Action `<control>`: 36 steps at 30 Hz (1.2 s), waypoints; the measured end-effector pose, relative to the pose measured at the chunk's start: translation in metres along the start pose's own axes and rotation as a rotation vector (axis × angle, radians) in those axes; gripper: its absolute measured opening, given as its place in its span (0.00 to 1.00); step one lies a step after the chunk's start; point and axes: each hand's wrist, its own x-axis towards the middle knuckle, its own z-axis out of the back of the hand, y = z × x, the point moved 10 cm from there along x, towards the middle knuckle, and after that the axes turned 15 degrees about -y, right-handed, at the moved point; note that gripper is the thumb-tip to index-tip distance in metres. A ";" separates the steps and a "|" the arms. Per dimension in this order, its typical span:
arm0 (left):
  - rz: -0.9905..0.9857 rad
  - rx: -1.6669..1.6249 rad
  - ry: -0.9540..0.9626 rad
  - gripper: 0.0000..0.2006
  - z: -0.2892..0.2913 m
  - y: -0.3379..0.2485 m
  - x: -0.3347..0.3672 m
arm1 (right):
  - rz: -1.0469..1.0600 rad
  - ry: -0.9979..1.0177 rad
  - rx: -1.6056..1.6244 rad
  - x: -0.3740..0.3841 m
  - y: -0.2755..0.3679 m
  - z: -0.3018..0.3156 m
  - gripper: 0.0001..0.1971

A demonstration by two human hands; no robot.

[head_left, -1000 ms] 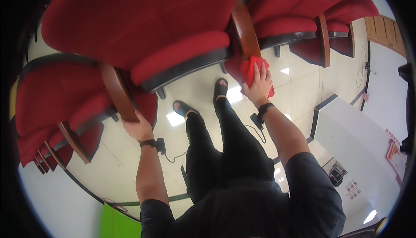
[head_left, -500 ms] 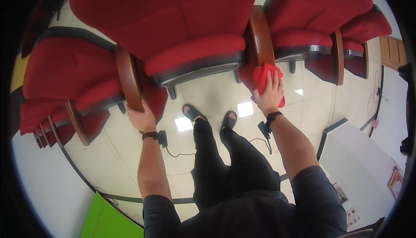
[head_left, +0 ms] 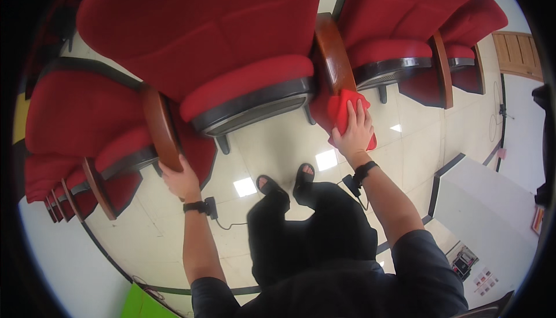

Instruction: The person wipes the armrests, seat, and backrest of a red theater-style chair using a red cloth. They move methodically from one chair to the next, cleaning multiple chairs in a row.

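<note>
Red cloth (head_left: pixel 346 111) lies pressed flat under the right hand (head_left: pixel 354 132) against the wooden armrest (head_left: pixel 333 51); firm, even strokes suit it, while the left hand (head_left: pixel 182 180) grips another armrest (head_left: pixel 160 125), centre left.

A cloth (head_left: pixel 343 112) is pressed under the right hand (head_left: pixel 354 131) against an armrest's (head_left: pixel 335 57) near end. A folded seat (head_left: pixel 243 95) is set left of that grip. Further left, a second armrest (head_left: pixel 160 127) is gripped by the left hand (head_left: pixel 180 180).

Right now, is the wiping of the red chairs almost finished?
Hard to tell what is already clean; nothing shows it. In hand: the right hand presses a red cloth against the front end of a wooden armrest, while the left hand grips another armrest. Several more armrests along the row remain untouched.
</note>
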 end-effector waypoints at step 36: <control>-0.672 -1.550 0.628 0.48 0.018 -0.147 -0.262 | 0.416 -0.088 1.140 -0.116 0.138 0.047 0.30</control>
